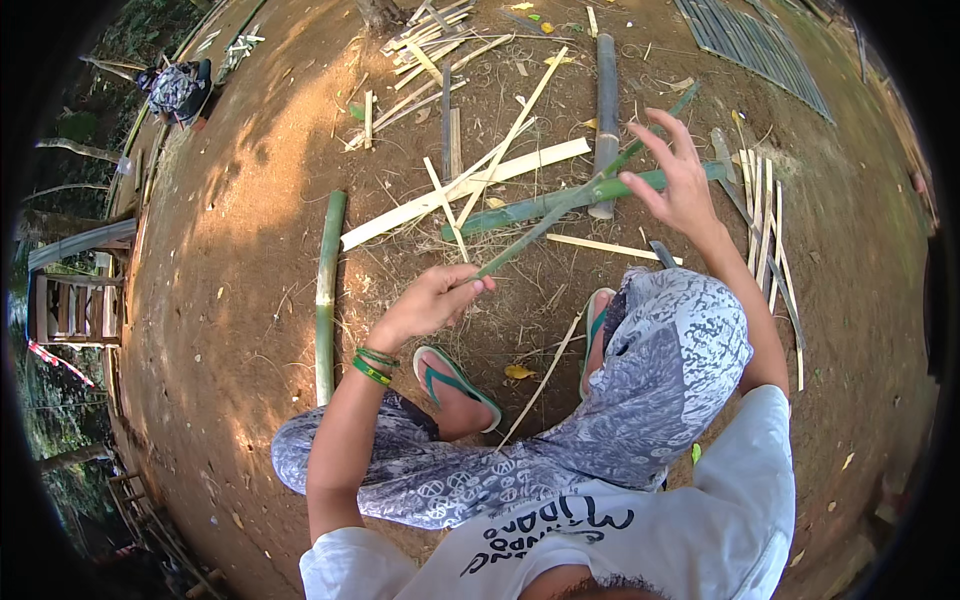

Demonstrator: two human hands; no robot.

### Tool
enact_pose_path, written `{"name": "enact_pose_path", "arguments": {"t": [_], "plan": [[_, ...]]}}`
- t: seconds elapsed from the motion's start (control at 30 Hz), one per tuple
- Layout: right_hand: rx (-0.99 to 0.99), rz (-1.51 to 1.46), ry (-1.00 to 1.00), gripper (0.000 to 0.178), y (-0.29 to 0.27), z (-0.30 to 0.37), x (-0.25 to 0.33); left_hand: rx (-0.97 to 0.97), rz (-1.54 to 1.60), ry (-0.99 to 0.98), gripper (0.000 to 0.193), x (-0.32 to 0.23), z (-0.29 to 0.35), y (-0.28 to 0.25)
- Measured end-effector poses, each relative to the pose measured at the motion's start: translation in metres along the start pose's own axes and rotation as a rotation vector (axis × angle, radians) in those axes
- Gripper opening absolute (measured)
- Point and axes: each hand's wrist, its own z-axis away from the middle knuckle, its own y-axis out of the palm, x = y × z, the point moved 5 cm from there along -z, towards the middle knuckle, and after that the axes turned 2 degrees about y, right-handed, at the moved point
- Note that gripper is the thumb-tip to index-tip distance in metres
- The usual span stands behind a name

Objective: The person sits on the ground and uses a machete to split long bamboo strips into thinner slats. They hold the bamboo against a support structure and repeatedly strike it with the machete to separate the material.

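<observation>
My left hand (pixel 440 300) is closed round the near end of a thin green bamboo strip (pixel 535 235), which slants up and away to the right. My right hand (pixel 678 185) is raised beside the strip's far part, fingers spread and curved, with nothing gripped. Beneath the strip, crossing it, lies a thicker green bamboo piece (pixel 520 210). A dark bamboo pole (pixel 607 100) lies behind them. Pale split bamboo slats (pixel 550 157) cross one another on the ground in front of me.
A green bamboo pole (pixel 328 290) lies to the left of my left arm. More slats (pixel 765 215) are piled at the right, near a flat greyish blade-like thing (pixel 722 155). Farther off are a slat heap (pixel 430 50), a bamboo panel (pixel 755 45) and another person (pixel 180 92).
</observation>
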Motion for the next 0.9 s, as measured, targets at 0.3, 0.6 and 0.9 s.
{"name": "enact_pose_path", "arguments": {"t": [0.3, 0.6, 0.9], "plan": [[0.863, 0.371, 1.249, 0.046, 0.035, 0.361, -0.117, -0.415, 0.695, -0.186, 0.044, 0.071, 0.013, -0.024], [0.874, 0.239, 1.531, 0.04, 0.061, 0.406, -0.059, -0.493, 1.152, -0.146, 0.035, 0.096, -0.01, 0.038], [0.764, 0.102, 1.586, 0.035, 0.047, 0.388, -0.051, -0.443, 1.485, -0.088, 0.028, 0.103, -0.01, 0.105]]}}
